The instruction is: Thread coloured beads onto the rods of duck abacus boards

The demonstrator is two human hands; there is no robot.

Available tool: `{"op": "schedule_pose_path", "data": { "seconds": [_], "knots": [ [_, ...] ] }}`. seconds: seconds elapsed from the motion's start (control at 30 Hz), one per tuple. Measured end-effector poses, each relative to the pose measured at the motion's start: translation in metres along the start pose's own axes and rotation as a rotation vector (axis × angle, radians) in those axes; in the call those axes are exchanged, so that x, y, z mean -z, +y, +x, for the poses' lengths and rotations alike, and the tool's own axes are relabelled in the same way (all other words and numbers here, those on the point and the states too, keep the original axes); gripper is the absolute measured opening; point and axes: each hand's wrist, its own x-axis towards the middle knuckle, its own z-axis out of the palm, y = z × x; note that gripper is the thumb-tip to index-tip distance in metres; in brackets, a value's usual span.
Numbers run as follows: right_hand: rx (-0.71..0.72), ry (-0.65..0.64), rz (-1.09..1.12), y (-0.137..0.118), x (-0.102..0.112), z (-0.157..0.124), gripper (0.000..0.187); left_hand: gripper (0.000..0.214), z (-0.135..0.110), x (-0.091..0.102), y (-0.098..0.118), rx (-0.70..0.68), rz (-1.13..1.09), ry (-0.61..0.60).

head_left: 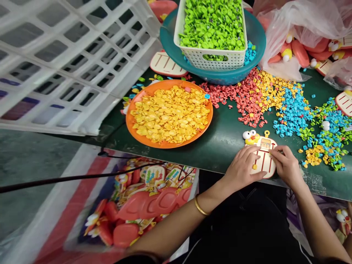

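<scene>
Head view: cream striped panel (266,165) flat at the near edge of the green table (220,137), directly between the hands, long axis running away from the body. Left hand (244,165) grips its left side, thumb across the lower end. Right hand (287,165) equally near, fingertips bunched at the right edge; anything pinched there, cannot tell.

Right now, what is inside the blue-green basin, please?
A white basket heaped with green pieces sits in the basin; blue pieces show beside the basket. Whatever lies directly under the basket is covered.
</scene>
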Motion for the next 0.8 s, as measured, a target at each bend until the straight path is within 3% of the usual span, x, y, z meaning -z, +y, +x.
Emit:
{"op": "schedule_pose_path", "data": {
  "seconds": [0.13,0.2,0.27,0.33,0.37,0.43,0.5,0.57,0.67,0.8],
  "knots": [
    [0.084,-0.054,0.132,-0.018,-0.013,-0.002,0.025,0.046,-0.001,-0.003,0.000,0.009,-0.017,0.017],
    [0.078,-0.094,0.219,-0.018,-0.012,0.014,0.023,0.052,-0.001,-0.002,-0.001,0.035,-0.016,0.041],
    [0.022,-0.019,0.205,-0.007,-0.003,0.043,0.019,0.058,0.000,0.000,0.000,0.030,0.013,0.022],
    [-0.081,0.161,0.027,0.012,0.007,0.081,0.016,0.058,0.003,0.002,0.001,-0.012,0.076,-0.055],
    [-0.145,0.177,-0.102,0.023,0.011,0.100,0.014,0.056,0.004,0.003,0.003,-0.030,0.110,-0.093],
    [-0.203,0.091,-0.300,0.043,0.014,0.132,0.013,0.051,0.005,0.004,0.005,-0.044,0.153,-0.118],
    [-0.199,0.004,-0.386,0.055,0.012,0.149,0.015,0.049,0.004,0.003,0.006,-0.035,0.155,-0.055],
    [-0.179,0.017,-0.381,0.057,0.013,0.148,0.016,0.049,0.002,0.001,0.006,-0.037,0.141,0.024],
    [-0.151,0.089,-0.250,0.044,0.024,0.120,0.013,0.049,-0.001,-0.003,0.005,-0.054,0.123,0.099],
    [-0.203,-0.103,0.123,0.017,0.030,0.063,0.014,0.046,-0.001,-0.004,0.004,-0.045,0.099,0.105]
  ]
}}
